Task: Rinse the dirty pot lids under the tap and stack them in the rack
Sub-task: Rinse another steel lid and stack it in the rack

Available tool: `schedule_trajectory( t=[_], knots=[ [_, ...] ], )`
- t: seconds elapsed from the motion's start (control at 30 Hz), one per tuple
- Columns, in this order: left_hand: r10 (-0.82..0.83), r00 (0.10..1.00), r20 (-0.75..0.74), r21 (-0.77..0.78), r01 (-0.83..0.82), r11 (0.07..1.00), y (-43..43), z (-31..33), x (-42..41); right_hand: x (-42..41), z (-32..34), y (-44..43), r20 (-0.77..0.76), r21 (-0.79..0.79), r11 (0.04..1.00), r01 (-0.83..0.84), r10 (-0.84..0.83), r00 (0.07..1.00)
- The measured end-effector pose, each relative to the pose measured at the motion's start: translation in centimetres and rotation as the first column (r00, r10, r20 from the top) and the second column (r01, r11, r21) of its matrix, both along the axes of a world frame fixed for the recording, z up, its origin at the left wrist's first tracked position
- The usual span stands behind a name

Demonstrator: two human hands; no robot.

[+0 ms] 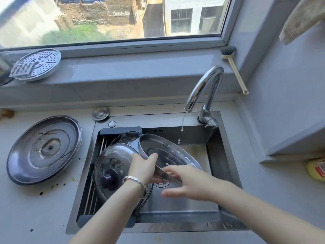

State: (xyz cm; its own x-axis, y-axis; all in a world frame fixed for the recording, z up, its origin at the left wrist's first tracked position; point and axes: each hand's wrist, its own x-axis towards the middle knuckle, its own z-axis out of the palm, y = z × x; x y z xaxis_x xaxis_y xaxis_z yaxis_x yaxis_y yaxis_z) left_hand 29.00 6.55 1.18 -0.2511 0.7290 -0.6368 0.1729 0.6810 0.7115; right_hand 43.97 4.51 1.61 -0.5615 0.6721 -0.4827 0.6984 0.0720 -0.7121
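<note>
Left hand (142,168) grips the wet, likely slippery steel lid (168,154) by its rim; right hand (190,182) spread, holding nothing.

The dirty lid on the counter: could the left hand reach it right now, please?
Probably not yet: the left hand grips the steel lid; otherwise the way to the dirty lid looks free.

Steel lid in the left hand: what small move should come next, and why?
Probably lean the steel lid into the rack against the glass lid. It looks wet and stain-free, the tap only trickles, and the left hand grips its rim right beside the rack. The right hand is open.
</note>
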Motion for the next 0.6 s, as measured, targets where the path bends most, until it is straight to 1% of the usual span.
schedule_trajectory(
  t=[0.03, 0.07, 0.1, 0.13, 0.17, 0.23, 0.3, 0.37, 0.4, 0.43, 0.47, 0.53, 0.6],
  knots=[
    [-0.009, 1.0, 0.011, -0.003, 0.009, 1.0, -0.1, 0.1, 0.4, 0.1, -0.5, -0.5, 0.035, 0.153, 0.988, 0.002, -0.007, 0.999],
    [-0.015, 0.999, 0.032, 0.01, 0.014, 1.0, -0.2, 0.3, 0.9, 0.4, -0.9, -0.9, 0.036, 0.278, 0.96, 0.047, -0.06, 0.998],
    [-0.024, 0.997, 0.066, 0.031, 0.022, 0.999, -0.4, 0.4, 1.3, 0.8, -1.2, -1.0, 0.009, 0.353, 0.927, 0.129, -0.141, 0.99],
    [-0.045, 0.994, 0.103, 0.058, 0.039, 0.998, -0.7, 0.7, 1.7, 1.4, -1.5, -1.0, -0.027, 0.384, 0.895, 0.227, -0.235, 0.972],
    [-0.078, 0.991, 0.108, 0.088, 0.068, 0.994, -0.9, 0.8, 1.9, 2.1, -1.9, -0.9, -0.073, 0.377, 0.863, 0.337, -0.335, 0.939],
    [-0.148, 0.988, 0.048, 0.139, 0.14, 0.98, -1.5, 0.5, 1.9, 3.8, -3.0, -0.4, -0.184, 0.281, 0.78, 0.559, -0.528, 0.829],
    [-0.189, 0.982, -0.022, 0.129, 0.191, 0.973, -2.0, -0.3, 1.3, 5.3, -4.2, 0.3, -0.277, 0.119, 0.638, 0.76, -0.714, 0.643],
    [-0.216, 0.97, -0.113, 0.097, 0.227, 0.969, -2.4, -1.2, 0.5, 6.4, -5.2, 0.7, -0.275, -0.08, 0.449, 0.89, -0.868, 0.413],
    [-0.209, 0.968, -0.138, 0.087, 0.222, 0.971, -2.6, -1.6, 0.1, 6.8, -5.6, 0.8, -0.254, -0.175, 0.354, 0.919, -0.918, 0.305],
    [-0.197, 0.969, -0.148, 0.085, 0.211, 0.974, -2.8, -1.9, -0.3, 7.1, -6.1, 0.7, -0.227, -0.245, 0.276, 0.929, -0.948, 0.222],
    [-0.187, 0.971, -0.149, 0.088, 0.201, 0.976, -3.0, -2.0, -0.6, 7.5, -6.4, 0.6, -0.212, -0.288, 0.224, 0.931, -0.963, 0.166],
    [-0.166, 0.975, -0.147, 0.096, 0.181, 0.979, -3.4, -2.2, -1.0, 7.9, -6.9, 0.3, -0.222, -0.317, 0.154, 0.936, -0.971, 0.085],
    [-0.137, 0.98, -0.146, 0.115, 0.155, 0.981, -3.9, -2.1, -1.5, 8.0, -7.3, -0.2, -0.223, -0.316, 0.11, 0.942, -0.974, 0.039]
  ],
)
